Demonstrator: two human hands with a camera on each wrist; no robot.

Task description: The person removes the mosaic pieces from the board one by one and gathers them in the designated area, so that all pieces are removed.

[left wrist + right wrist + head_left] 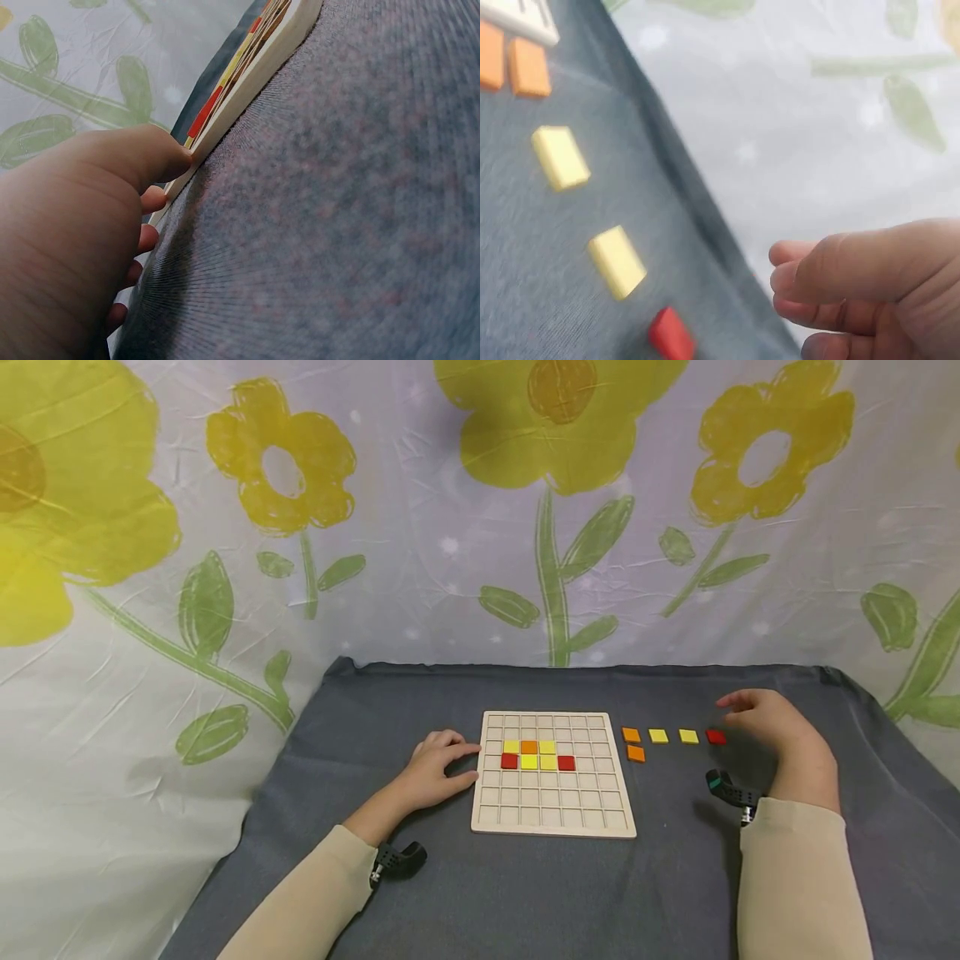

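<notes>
My left hand (429,772) rests at the left edge of a pale wooden grid board (553,814), its thumb and fingertips against the rim. In the left wrist view the thumb (161,154) touches the board's side wall. Square tiles fill part of two rows on the grid: yellow, orange (528,747) and yellow above; red (509,761), yellow, yellow and red below. My right hand (772,722) hovers over the cloth, just right of a loose red tile (716,737), fingers loosely bent. Nothing shows between thumb and fingers in the right wrist view.
Right of the board lie two orange tiles (636,753), one behind the other. Two yellow tiles (658,737) sit between them and the red one. A dark grey cloth (555,893) covers the table, and a flower-printed curtain (420,527) hangs behind it.
</notes>
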